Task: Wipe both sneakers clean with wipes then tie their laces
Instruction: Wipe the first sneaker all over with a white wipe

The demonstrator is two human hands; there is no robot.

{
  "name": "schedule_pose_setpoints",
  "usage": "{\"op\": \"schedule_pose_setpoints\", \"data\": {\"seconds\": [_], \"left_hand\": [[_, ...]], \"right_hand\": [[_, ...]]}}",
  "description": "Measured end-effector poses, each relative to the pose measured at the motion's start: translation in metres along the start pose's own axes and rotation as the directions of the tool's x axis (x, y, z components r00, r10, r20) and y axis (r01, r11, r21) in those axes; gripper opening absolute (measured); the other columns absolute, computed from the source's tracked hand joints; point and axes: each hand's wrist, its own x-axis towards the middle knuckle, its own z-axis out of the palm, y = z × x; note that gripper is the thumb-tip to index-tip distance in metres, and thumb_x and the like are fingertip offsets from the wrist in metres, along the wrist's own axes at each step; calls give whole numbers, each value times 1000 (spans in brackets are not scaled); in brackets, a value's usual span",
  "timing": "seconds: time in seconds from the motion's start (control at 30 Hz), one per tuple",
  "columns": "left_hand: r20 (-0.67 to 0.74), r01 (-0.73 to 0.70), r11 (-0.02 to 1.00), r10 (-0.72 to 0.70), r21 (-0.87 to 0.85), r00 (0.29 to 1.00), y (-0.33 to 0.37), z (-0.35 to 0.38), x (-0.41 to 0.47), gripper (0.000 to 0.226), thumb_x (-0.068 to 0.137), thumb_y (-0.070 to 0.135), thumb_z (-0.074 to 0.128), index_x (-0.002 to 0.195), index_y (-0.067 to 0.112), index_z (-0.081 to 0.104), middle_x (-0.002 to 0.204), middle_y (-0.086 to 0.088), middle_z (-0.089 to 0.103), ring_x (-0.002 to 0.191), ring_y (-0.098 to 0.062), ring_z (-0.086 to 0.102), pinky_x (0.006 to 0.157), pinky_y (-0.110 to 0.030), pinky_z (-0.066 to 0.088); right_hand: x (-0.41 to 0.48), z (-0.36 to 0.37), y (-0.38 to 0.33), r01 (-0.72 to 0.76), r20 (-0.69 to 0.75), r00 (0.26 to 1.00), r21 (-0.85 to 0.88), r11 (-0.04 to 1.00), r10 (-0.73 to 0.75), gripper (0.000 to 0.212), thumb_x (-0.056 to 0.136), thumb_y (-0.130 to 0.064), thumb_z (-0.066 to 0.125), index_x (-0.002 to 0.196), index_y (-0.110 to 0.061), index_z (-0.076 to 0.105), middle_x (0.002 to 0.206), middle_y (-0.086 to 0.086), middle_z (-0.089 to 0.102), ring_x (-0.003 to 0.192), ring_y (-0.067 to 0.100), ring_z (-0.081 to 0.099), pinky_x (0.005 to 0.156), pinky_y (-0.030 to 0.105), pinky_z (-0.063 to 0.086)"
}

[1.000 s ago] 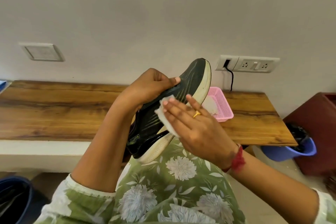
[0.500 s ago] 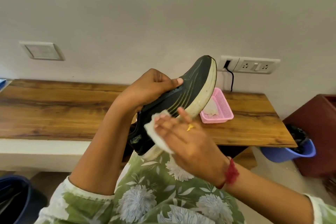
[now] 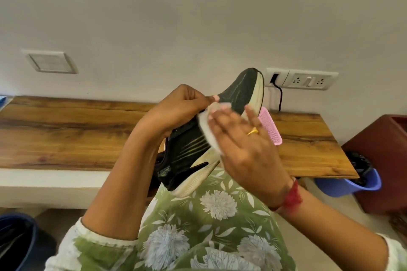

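A black sneaker [image 3: 191, 149] with a cream sole is held up over my lap, toe pointing up and to the right. My left hand [image 3: 178, 110] grips its upper, thumb on the side near the toe. With straight fingers, my right hand [image 3: 244, 149] presses a white wipe [image 3: 209, 127] flat against the sneaker's side near the sole. Only one sneaker is in view.
A wooden bench [image 3: 77, 134] runs along the wall in front of me, with a pink basket [image 3: 271, 127] on it behind my right hand. A blue bin with a black liner [image 3: 361, 180] stands on the floor at right, a dark bucket [image 3: 17, 242] at lower left. A wall socket [image 3: 304, 79] has a black cable plugged in.
My right hand slid the wipe down toward the heel half a second ago and has now moved it back up toward the toe. The sneaker has tilted slightly more upright.
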Motion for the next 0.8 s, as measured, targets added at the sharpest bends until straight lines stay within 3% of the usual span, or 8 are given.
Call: {"op": "schedule_pose_setpoints", "data": {"seconds": [0.1,0.23,0.37,0.47,0.53,0.67,0.77,0.8], "left_hand": [[-14,7,1000,-6,29,1000,2,-1,1,47,93,31,58,68,-9,58,56,-21,40,50,-28,32,46,-26,31],[-31,3,999,-1,54,1000,0,2,-1,49,93,28,61,54,-3,53,50,-15,39,44,-22,33,50,-26,30],[-25,-16,1000,16,13,1000,1,1,-1,53,93,28,60,72,-21,57,61,-28,48,56,-30,38,57,-33,37],[-45,3,999,0,51,999,4,5,1,54,93,26,61,40,15,56,42,-9,40,40,-17,34,48,-24,33],[-33,25,999,-24,46,999,4,6,-1,60,93,26,61,34,17,51,36,1,37,34,-10,30,42,-19,28],[-59,-7,1000,7,-4,998,5,5,-1,43,92,24,63,59,-4,67,54,-29,52,52,-22,48,59,-25,39],[-51,40,999,-39,15,998,4,4,1,57,93,26,62,37,17,55,37,0,42,32,-10,35,40,-16,30],[-50,49,999,-48,19,998,4,3,1,56,92,27,62,38,17,55,37,-1,42,32,-11,34,39,-16,29]], "right_hand": [[7,-3,1,-109,-22,994,46,993,110,42,87,-13,48,125,3,56,128,20,57,121,31,53,117,43,17],[-4,4,-14,198,88,976,34,980,-201,38,93,-8,38,124,0,58,129,17,58,124,29,52,117,42,19],[6,-2,-2,-77,9,997,86,993,77,40,88,-12,47,124,2,58,129,17,58,123,29,52,118,43,15],[-5,4,-24,104,76,991,71,992,-109,39,90,-10,41,124,0,59,130,16,58,124,28,52,117,42,19],[-6,4,-25,160,95,981,85,983,-168,39,90,-9,39,122,-2,61,129,14,59,124,26,52,117,41,19],[5,2,-14,-43,35,999,97,994,40,42,85,-8,48,125,2,57,130,17,57,126,28,48,118,42,16],[-7,10,-29,200,138,968,94,975,-212,41,94,-5,31,126,-1,56,132,16,56,128,27,48,118,41,17],[-8,9,-28,226,154,959,89,970,-237,42,94,-6,30,126,-2,57,133,15,56,128,26,48,118,41,17]]}}
